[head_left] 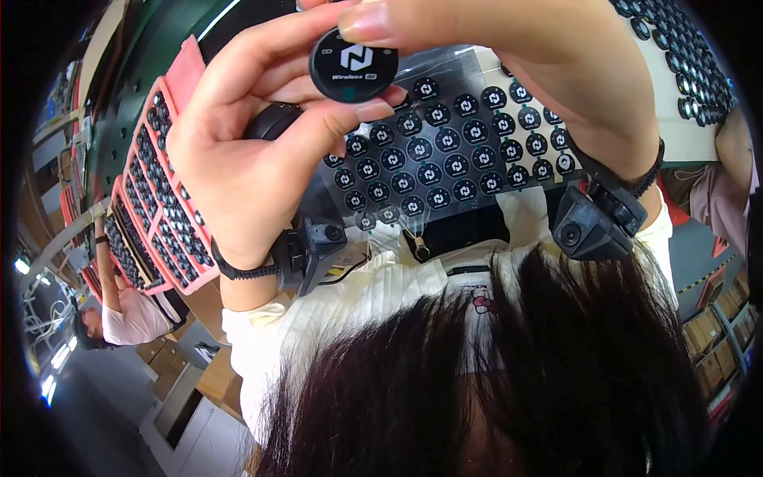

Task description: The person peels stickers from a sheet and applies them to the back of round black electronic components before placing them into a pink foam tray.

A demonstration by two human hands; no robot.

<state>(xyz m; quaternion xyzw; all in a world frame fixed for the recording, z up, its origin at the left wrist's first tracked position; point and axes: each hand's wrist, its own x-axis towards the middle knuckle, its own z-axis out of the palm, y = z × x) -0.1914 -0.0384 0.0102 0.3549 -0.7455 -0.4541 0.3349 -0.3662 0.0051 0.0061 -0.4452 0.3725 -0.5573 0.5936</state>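
Note:
My left hand (238, 151) is closed around a black round disc (354, 71) with a white emblem on its face and a small green tab at its lower edge. Its thumb lies under the rim. A second black round piece (272, 121) rests in the same palm, partly covered by the fingers. From the upper right, my right hand (477, 28) presses its thumb on the disc's top edge; its other fingers are mostly hidden. Beneath both hands lies a clear sheet (449, 67) bearing rows of round black labels (429, 173) with white emblems and green tabs.
Pink trays (121, 189) filled with round black pieces stand at the left on a green bench (111, 147). More black pieces (691, 83) line the far right. A person (143, 314) works at the left; another person's arm (735, 151) shows at the right edge.

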